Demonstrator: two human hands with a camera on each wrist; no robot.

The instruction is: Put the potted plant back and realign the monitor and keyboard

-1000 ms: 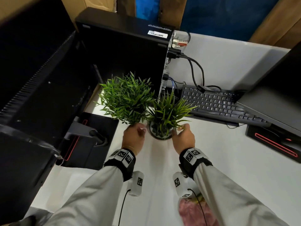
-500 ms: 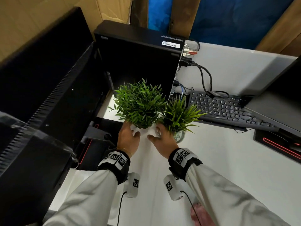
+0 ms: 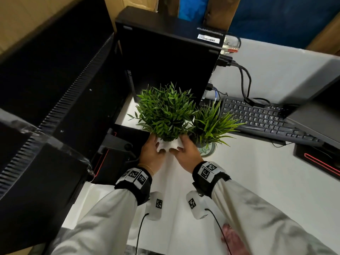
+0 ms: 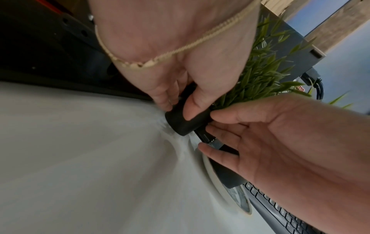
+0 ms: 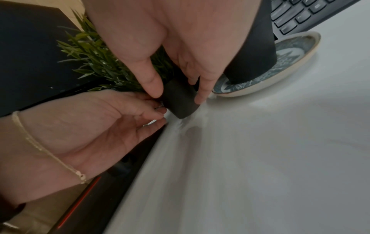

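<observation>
The white counter [image 3: 276,181] carries everything, and the bushy green plant [image 3: 165,113] serves as the landmark. Behind the plant stands a black computer tower [image 3: 165,57], and to its left a large black monitor [image 3: 55,85] shows its back. To the right of the plant lies a black keyboard [image 3: 261,116]. Just right of the plant, leaves touching, stands a smaller grassy plant [image 3: 213,122], its black pot on a patterned saucer [image 5: 290,63]. The bushy plant sits in a small dark pot [image 4: 186,121], its base close to the counter; whether it touches is unclear. The left hand [image 3: 152,155] grips this pot from the left, thumb and fingers curled round it. The right hand [image 3: 187,155] grasps it from the right, thumb and fingers pressed on its sides.
</observation>
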